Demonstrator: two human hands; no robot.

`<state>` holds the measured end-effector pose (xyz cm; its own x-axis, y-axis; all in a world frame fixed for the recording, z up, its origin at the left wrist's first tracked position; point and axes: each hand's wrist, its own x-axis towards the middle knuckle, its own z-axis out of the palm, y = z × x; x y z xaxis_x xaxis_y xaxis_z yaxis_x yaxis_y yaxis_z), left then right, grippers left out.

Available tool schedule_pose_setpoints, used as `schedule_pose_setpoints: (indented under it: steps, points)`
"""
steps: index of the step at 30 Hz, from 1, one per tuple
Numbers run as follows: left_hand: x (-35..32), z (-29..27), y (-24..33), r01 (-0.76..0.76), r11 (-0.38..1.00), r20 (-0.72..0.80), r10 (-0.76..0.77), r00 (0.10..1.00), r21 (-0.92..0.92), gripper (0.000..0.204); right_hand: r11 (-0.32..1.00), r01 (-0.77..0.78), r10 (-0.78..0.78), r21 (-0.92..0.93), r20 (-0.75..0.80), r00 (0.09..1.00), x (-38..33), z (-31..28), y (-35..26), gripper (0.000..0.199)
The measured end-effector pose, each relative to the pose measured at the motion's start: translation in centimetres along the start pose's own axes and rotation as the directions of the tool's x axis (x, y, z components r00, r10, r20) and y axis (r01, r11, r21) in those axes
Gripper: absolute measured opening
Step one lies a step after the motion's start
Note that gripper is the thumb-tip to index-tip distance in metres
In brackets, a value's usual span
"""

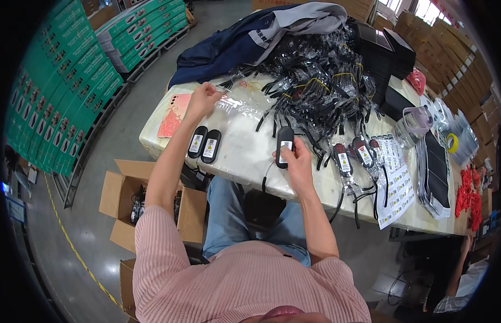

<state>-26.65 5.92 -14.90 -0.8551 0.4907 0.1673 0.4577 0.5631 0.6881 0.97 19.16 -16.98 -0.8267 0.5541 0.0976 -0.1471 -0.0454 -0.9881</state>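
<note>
My right hand (pixel 298 164) grips a black rounded device (pixel 285 137) with a white label on its face, held over the table's front part; a thin cord hangs below it. My left hand (pixel 206 100) is pinched at the edge of a clear plastic bag (pixel 239 105) lying flat on the table. Two similar black devices (pixel 203 145) with white labels lie side by side near the left front edge. Left of them is a phone in a pink patterned case (pixel 174 115). A large heap of bagged black devices with straps (pixel 328 81) covers the table's middle.
Bagged labelled devices (pixel 345 161) lie by a sticker sheet (pixel 397 196) at right. A clear jug (pixel 413 126) and stacked flat black pouches (pixel 433 175) stand beyond. A jacket (pixel 229 48) drapes the back. An open carton (pixel 111 196) sits on the floor; green boxes (pixel 56 97) stand left.
</note>
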Motion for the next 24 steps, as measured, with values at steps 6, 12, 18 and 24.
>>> schedule_pose_setpoints:
  steps: [6,12,18,24]
  points:
    - [-6.5,-3.8,4.4,-0.054,0.709,-0.011,0.066,0.998,-0.703,0.011,0.931,-0.067,0.037,0.36,0.088,0.995,-0.5,-0.3,-0.4,0.029]
    - [-10.0,-5.3,6.0,-0.003,0.659,0.095,0.113,0.989,-0.752,0.014,0.991,0.059,-0.075,0.116,0.143,0.987,-1.7,1.4,-1.4,0.043]
    - [-11.1,-5.9,6.7,0.047,0.602,0.158,0.133,0.978,-0.798,0.017,0.989,-0.001,-0.031,0.146,0.219,0.975,-2.3,1.4,-1.6,0.056]
    - [-11.2,-4.9,6.7,0.04,0.482,0.108,0.115,0.987,-0.875,0.017,0.976,-0.055,-0.003,0.212,0.263,0.965,-2.6,1.2,-2.0,0.06]
